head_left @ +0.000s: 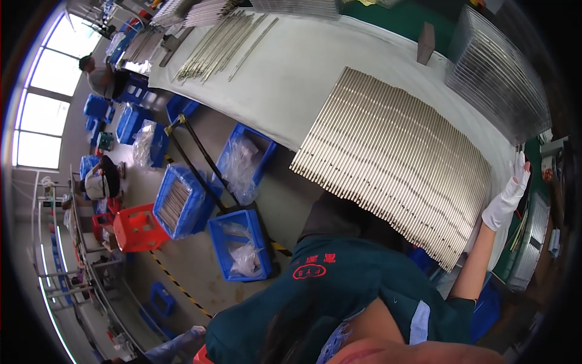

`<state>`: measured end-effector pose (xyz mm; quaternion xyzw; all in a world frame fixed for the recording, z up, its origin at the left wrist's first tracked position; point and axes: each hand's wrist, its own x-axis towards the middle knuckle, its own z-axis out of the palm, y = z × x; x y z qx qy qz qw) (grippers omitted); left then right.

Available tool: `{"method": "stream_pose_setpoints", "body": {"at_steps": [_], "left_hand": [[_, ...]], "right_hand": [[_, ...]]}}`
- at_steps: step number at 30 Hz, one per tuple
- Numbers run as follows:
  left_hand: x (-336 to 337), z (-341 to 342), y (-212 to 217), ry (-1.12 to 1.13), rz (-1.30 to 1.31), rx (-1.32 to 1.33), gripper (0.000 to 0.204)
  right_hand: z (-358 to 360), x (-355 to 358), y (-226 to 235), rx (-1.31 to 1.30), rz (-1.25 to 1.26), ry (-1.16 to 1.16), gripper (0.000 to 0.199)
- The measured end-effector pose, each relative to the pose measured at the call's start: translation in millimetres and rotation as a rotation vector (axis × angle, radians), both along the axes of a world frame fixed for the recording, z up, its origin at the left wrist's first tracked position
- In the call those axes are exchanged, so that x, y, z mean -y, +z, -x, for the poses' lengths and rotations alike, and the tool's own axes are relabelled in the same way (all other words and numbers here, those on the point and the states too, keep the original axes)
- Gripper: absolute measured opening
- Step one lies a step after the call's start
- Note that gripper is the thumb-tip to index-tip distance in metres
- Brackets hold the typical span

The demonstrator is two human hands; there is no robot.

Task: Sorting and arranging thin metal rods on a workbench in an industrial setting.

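My right hand, in a white glove with at least one bare fingertip, reaches along the right end of the table. Its fingers are stretched out, and I make out nothing held in them. Beside it, a wide row of thin silver metal rods lies side by side on the white-covered table. The near ends of the rods form a curved line close to my body. My left hand is out of view.
More loose rods lie at the table's far left. Plastic-wrapped stacked rods and a small brown block stand at the far right. Blue crates, a red stool and a black-framed trolley are on the left floor.
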<state>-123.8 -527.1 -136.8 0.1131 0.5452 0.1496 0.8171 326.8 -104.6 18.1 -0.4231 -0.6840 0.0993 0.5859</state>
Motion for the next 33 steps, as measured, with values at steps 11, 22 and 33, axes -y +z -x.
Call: {"method": "stream_pose_setpoints", "body": {"at_steps": [11,22,33], "left_hand": [[-3,-6,-5,-0.154,-0.080,0.015,0.046],[-27,-3,-9,-0.317,-0.238,-0.012,0.044],[-59,5,-19,-0.474,-0.396,-0.054,0.043]], "right_hand": [[0,0,0,-0.024,0.014,-0.011,0.044],[-7,-2,-6,0.002,-0.037,-0.055,0.043],[-2,0,-3,-0.076,0.064,-0.031,0.045]]}}
